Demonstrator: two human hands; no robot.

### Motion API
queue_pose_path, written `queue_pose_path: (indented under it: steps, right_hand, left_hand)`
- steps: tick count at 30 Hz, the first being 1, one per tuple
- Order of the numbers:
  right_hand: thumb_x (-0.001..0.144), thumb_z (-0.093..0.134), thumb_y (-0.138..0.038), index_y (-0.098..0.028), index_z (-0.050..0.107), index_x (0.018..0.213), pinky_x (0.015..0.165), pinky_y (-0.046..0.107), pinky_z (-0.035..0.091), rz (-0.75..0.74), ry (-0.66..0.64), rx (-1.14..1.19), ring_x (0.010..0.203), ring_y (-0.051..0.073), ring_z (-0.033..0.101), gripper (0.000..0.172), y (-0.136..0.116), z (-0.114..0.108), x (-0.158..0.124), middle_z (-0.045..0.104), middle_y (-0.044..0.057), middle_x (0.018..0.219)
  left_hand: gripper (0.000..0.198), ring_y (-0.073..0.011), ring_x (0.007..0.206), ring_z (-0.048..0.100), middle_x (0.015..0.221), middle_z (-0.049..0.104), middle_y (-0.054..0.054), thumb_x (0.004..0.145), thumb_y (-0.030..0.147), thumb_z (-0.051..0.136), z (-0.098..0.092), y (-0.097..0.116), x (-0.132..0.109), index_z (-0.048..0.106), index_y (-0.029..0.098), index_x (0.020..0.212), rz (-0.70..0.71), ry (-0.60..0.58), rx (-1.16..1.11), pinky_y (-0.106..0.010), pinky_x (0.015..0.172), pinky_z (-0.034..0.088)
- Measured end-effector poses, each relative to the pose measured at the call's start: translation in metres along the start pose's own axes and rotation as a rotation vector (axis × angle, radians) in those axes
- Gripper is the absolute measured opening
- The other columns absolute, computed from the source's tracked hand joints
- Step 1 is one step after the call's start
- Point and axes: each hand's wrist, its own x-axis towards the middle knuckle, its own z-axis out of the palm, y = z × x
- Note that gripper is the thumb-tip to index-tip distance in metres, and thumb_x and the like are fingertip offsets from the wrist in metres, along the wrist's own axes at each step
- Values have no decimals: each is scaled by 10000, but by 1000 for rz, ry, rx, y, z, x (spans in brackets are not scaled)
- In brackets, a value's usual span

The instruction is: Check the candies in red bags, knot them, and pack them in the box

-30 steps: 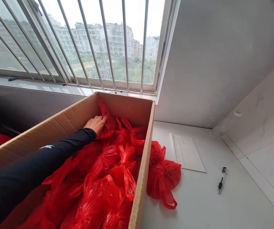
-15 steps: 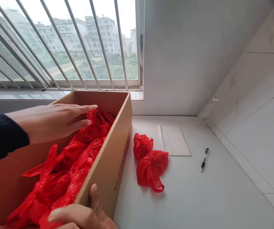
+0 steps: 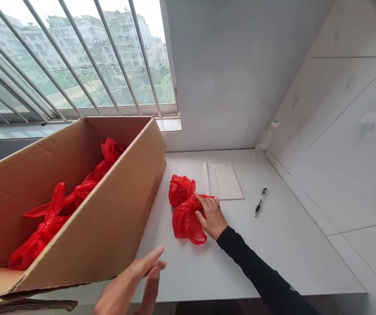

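Note:
My right hand (image 3: 212, 217) reaches over the desk, its fingers and thumb closed around the gathered top of a knotted red plastic bag (image 3: 188, 223). What the bag contains is hidden. A second red plastic bag (image 3: 179, 190) lies against it on the far side. Nearer to me, my left hand (image 3: 132, 282) is raised by the front corner of the cardboard box (image 3: 109, 210), fingers apart and nothing in them. Inside that open box are several more tied red plastic bags (image 3: 48, 227), partly hidden behind its near wall.
An open notebook (image 3: 225, 181) lies behind the bags on the white desk (image 3: 240, 258). Right of it is a black-capped pen (image 3: 260, 202). A clear plastic bottle (image 3: 266, 139) stands in the back corner. The barred window (image 3: 109, 57) is behind the box.
My left hand has come out from above the box to its front right. My right hand has left the box's edge and moved onto the red bag. The view has shifted right.

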Motion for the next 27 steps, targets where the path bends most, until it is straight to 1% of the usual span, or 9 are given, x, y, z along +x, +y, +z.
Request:
queue_pose_path:
  steps: [1,4,8,11,14,18,20,23,27]
  right_hand:
    - [876,563,-144,-153,642,1191,1164,683,228,-12,-26,2,1166,331,569,325,7,-4,-2,688,136,1156]
    - [883,569,-151,-180,673,992,1073,542,413,-17,-79,16,1007,267,612,153,5,-18,-19,714,78,990]
    - [889,572,-178,-215,643,917,861,365,508,44,-97,50,911,208,611,85,-3,-51,-57,700,23,924]
    - [905,540,-210,-220,617,866,772,348,505,183,-65,50,774,188,604,87,7,-84,-90,660,3,801]
    - [926,519,-264,-224,624,908,800,382,514,316,-87,44,790,204,618,113,16,-107,-115,661,16,814]
    - [915,581,-338,-253,556,1283,1091,517,404,233,-113,38,1225,273,544,378,8,-103,-118,636,84,1270]
    - [908,587,-306,-256,511,1356,1173,583,289,181,-107,46,1204,263,564,457,1,-92,-110,639,83,1275]
    - [831,553,-134,-236,623,1143,1154,570,315,185,-100,82,970,219,629,335,-5,-84,-99,699,35,1028]
    - [833,572,-174,-227,610,893,850,375,508,317,-37,282,820,194,600,88,-3,-97,-101,657,11,857]
  left_hand:
    - [356,-178,874,740,1019,778,-44,954,315,559,19,-2,4,637,270,1299,87,-94,-50,-276,788,573]
    - [434,-233,1194,636,1299,683,-110,971,254,527,81,-11,16,530,215,1403,85,-163,-101,-377,968,533]
    - [215,-266,1024,668,1055,749,-55,931,278,592,126,-21,13,695,242,1116,87,-263,-126,-441,926,517]
    - [156,-243,853,651,857,716,-40,959,294,554,121,-30,0,685,225,909,-3,-255,-142,-419,817,512]
    - [188,-232,889,652,966,704,-73,994,298,496,108,-30,-13,652,204,1041,-129,-227,-164,-382,775,528]
    - [429,-255,1241,559,1363,587,-103,975,266,510,106,-5,-27,493,249,1403,-138,-294,-233,-419,979,502]
    - [464,-270,1266,524,1344,585,-90,932,250,567,111,8,-30,524,271,1393,-114,-322,-259,-447,1028,471]
    - [251,-260,1110,574,1116,640,-71,906,220,587,112,12,-27,668,256,1140,-147,-291,-278,-417,936,505]
    - [105,-219,991,606,1022,641,-46,932,250,582,100,1,-24,659,250,1004,-262,-213,-311,-347,855,510]
